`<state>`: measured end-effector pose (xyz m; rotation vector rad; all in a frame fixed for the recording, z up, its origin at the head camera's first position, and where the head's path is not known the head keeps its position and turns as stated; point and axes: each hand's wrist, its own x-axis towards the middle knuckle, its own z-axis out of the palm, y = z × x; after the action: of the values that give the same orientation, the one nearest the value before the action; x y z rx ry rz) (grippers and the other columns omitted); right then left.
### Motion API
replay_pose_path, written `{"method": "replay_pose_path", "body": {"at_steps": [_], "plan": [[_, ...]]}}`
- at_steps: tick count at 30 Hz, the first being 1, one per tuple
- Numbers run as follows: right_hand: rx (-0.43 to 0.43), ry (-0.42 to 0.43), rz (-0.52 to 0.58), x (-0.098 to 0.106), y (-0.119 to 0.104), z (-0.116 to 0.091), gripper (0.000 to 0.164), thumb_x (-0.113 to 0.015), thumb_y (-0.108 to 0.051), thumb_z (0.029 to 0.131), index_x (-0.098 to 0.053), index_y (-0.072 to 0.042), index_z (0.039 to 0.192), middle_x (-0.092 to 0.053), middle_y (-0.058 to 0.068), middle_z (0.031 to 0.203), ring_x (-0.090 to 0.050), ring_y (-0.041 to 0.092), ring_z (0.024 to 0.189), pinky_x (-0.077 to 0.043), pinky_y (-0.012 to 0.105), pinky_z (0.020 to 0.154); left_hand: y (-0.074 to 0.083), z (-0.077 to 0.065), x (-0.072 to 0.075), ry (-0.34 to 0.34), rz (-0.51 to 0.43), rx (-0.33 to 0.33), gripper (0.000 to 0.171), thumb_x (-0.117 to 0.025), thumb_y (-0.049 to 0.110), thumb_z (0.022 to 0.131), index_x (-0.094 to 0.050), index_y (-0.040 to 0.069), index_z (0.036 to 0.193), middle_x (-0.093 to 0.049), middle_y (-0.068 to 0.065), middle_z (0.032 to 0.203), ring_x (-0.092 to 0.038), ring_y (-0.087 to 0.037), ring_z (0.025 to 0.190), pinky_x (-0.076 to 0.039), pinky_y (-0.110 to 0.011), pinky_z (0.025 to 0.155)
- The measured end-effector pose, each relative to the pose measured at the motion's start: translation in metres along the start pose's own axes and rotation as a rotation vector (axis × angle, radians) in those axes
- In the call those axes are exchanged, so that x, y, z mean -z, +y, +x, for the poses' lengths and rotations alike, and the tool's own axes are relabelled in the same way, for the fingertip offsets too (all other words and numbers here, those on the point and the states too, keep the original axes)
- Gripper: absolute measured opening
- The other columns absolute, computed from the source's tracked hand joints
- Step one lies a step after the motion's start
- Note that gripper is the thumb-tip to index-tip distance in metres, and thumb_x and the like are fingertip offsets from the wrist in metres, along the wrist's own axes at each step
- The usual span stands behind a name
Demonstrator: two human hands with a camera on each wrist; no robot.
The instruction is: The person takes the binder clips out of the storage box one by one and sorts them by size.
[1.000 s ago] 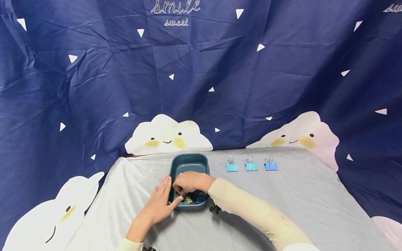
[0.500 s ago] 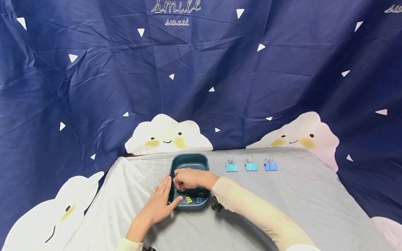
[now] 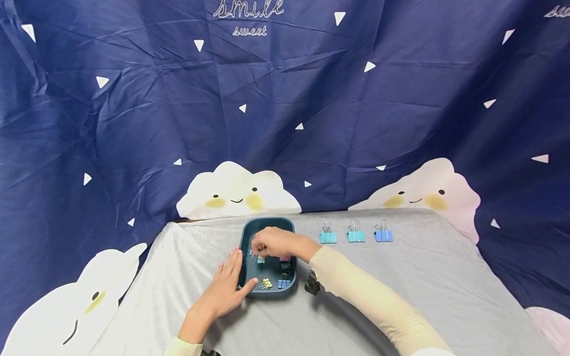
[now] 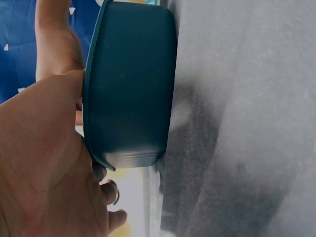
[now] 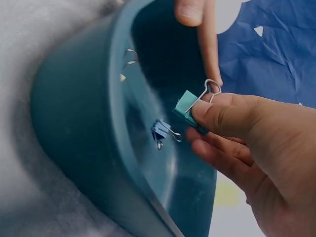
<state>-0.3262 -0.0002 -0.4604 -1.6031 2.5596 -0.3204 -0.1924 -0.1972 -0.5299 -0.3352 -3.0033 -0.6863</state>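
A teal binder clip [image 5: 186,103] with a silver wire handle is pinched between the thumb and fingers of my right hand [image 3: 278,242], just above the floor of a dark teal box [image 3: 267,222]. My left hand [image 3: 220,288] lies along the box's left side, fingers straight and thumb over the front rim. Below the right hand, in the right wrist view, a blue binder clip [image 5: 161,129] lies inside. The box also holds yellow clips [image 3: 266,284], another blue clip [image 3: 283,284] and a dark teal clip [image 3: 286,265]. A pink clip [image 3: 285,258] is partly hidden by the right hand.
On the grey cloth [image 3: 427,277], right of the box, stand a turquoise binder clip [image 3: 328,238], a second turquoise clip [image 3: 356,236] and a blue clip [image 3: 384,236] in a row. A dark blue curtain [image 3: 276,99] hangs behind the table's back edge.
My right hand has risen from the box's front left part toward its middle and back, and the teal binder clip shows in its fingers. My left hand keeps its place.
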Motion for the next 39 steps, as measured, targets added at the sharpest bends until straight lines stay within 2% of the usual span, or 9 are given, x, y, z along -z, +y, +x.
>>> {"method": "replay_pose_path", "body": {"at_steps": [9, 19, 26, 39], "plan": [[-0.006, 0.093, 0.107, 0.015, 0.010, -0.013, 0.006, -0.078, -0.012, 0.098, -0.081, -0.016, 0.102, -0.079, -0.005, 0.100, -0.073, 0.006, 0.091, -0.059, 0.022, 0.083, 0.001, 0.000, -0.001, -0.004, -0.006, 0.000, 0.095, -0.056, 0.056, 0.107, -0.013, -0.001, 0.170, -0.008, -0.016, 0.180, -0.011, -0.037, 0.167, -0.015, -0.065, 0.132], [-0.017, 0.164, 0.231, 0.030, 0.018, -0.026, 0.006, -0.079, -0.008, 0.096, -0.082, -0.010, 0.102, -0.080, -0.001, 0.097, -0.072, 0.004, 0.086, -0.059, 0.020, 0.080, 0.002, 0.001, -0.001, 0.006, -0.008, -0.010, 0.095, -0.057, 0.055, 0.107, -0.014, -0.002, 0.170, -0.009, -0.016, 0.180, -0.011, -0.036, 0.167, -0.016, -0.065, 0.132], [-0.048, 0.198, 0.234, 0.037, 0.018, -0.039, 0.012, -0.075, -0.005, 0.098, -0.083, -0.011, 0.105, -0.080, -0.001, 0.100, -0.069, 0.002, 0.085, -0.058, 0.021, 0.081, 0.002, 0.001, 0.000, 0.005, -0.002, -0.008, 0.095, -0.056, 0.056, 0.107, -0.015, -0.002, 0.169, -0.010, -0.018, 0.180, -0.013, -0.037, 0.167, -0.016, -0.065, 0.132], [-0.078, 0.308, 0.274, 0.046, 0.020, -0.064, 0.009, -0.076, -0.012, 0.100, -0.083, -0.015, 0.104, -0.079, -0.005, 0.100, -0.066, 0.000, 0.081, -0.057, 0.021, 0.077, 0.002, -0.001, 0.001, -0.007, -0.003, -0.003, 0.095, -0.056, 0.057, 0.107, -0.014, -0.002, 0.169, -0.009, -0.018, 0.180, -0.012, -0.037, 0.167, -0.015, -0.065, 0.132]]}}
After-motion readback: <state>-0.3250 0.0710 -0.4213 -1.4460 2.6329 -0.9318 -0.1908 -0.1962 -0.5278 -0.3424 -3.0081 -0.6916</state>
